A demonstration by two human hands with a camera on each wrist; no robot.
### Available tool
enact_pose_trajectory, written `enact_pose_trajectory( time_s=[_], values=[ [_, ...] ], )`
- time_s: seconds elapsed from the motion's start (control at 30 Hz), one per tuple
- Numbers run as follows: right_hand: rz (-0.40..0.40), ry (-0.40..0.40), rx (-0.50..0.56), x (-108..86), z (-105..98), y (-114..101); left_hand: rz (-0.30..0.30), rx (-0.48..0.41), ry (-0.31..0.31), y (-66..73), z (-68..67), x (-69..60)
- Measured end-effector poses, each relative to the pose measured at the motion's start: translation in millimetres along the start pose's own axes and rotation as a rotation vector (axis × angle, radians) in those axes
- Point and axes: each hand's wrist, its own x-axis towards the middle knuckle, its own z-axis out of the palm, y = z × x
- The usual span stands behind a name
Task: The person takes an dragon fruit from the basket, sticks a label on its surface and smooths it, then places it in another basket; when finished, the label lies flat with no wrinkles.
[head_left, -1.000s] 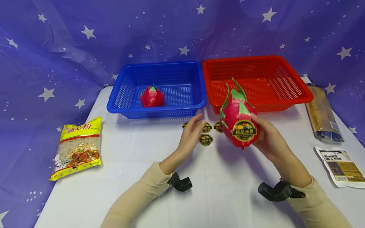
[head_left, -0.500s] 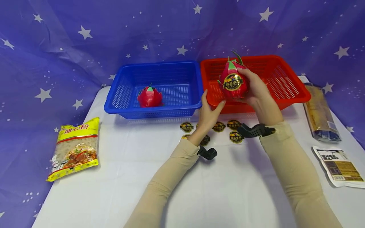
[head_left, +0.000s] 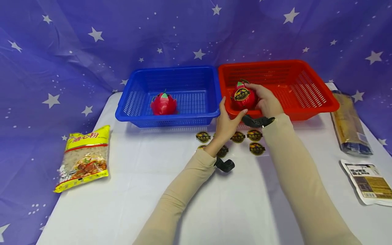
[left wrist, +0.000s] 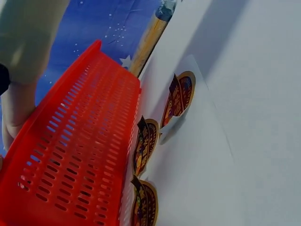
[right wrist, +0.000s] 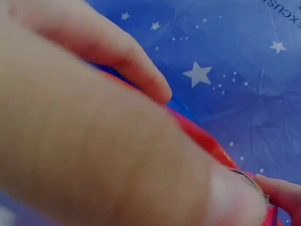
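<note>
A pink dragon fruit (head_left: 246, 98) with a round black-and-gold sticker (head_left: 242, 94) sits low inside the left end of the red basket (head_left: 309, 108). My right hand (head_left: 270, 103) grips it from the right side; in the right wrist view, blurred fingers (right wrist: 155, 87) hide most of the fruit. At the red basket's front left corner, my left hand (head_left: 226, 125) has its thumb and fingers spread, with the thumb along the front rim. Another dragon fruit (head_left: 164, 103), with no sticker showing, lies in the blue basket (head_left: 171, 118) to the left.
Several loose-looking round stickers (head_left: 255, 135) lie on a clear sheet before the baskets. A yellow pasta bag (head_left: 84, 158) lies at the left of the white table (head_left: 147, 170). On the right are a brown package (head_left: 350, 126) and a white-and-brown pouch (head_left: 369, 182).
The right hand has carried the stickered dragon fruit from over the table back and down into the red basket. The left hand has moved from near the stickers to the basket's front corner.
</note>
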Motion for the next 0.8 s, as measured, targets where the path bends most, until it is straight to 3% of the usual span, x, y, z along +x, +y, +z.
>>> enact_pose_trajectory(
  time_s=[0.23,0.47,0.6,0.7,0.8],
  values=[
    [0.034,0.009,-0.244,6.8,3.2,1.8,0.000,0.001,0.003,1.1,1.0,0.3],
    [-0.016,0.032,-0.453,6.5,-0.2,4.3,-0.009,0.019,-0.002,1.6,0.3,-0.6],
    [-0.052,0.085,-0.639,3.2,-6.7,6.1,-0.006,-0.017,-0.022,3.0,0.2,-1.8],
    [-0.117,0.116,-0.667,2.8,-8.1,8.9,-0.004,-0.035,-0.024,2.5,-0.3,-2.2],
    [-0.206,0.152,-0.625,4.3,-6.1,11.7,-0.003,-0.028,-0.022,1.9,-0.6,-2.1]
  ],
)
